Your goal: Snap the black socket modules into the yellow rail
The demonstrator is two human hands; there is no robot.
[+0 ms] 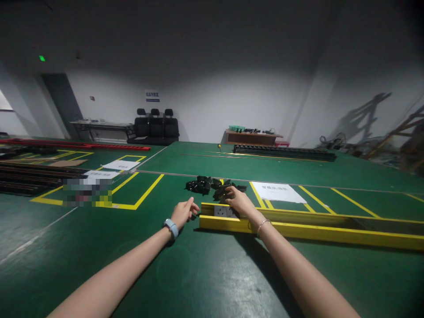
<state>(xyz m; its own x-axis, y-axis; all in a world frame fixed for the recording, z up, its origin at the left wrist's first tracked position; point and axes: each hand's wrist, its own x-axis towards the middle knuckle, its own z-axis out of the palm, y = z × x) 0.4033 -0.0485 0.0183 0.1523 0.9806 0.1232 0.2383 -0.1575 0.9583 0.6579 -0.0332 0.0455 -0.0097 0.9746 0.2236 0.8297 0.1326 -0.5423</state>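
Note:
My right hand (239,201) reaches over a long yellow channel (228,224), its bent fingers on a small black part (220,193) in a loose pile; the exact kind of part is too small to make out. Just below that hand, inside the channel's left end, sits a pale grey power socket (220,211) with dark slots. My left hand (181,214), with a light blue watch on its wrist, hovers left of the channel's end. Its thumb is raised apart from loosely curled fingers, and no object shows in it. Another clump of glossy black parts (198,185) lies beyond it.
A white paper sign (277,192) lies on the green surface (172,274) behind the channel. Farther off are a long black ribbed strip (285,153) and a yellow-handled tool (219,147). At left lie dark bars (29,177) and a red rail (115,147). Black seats (156,127) stand by the wall.

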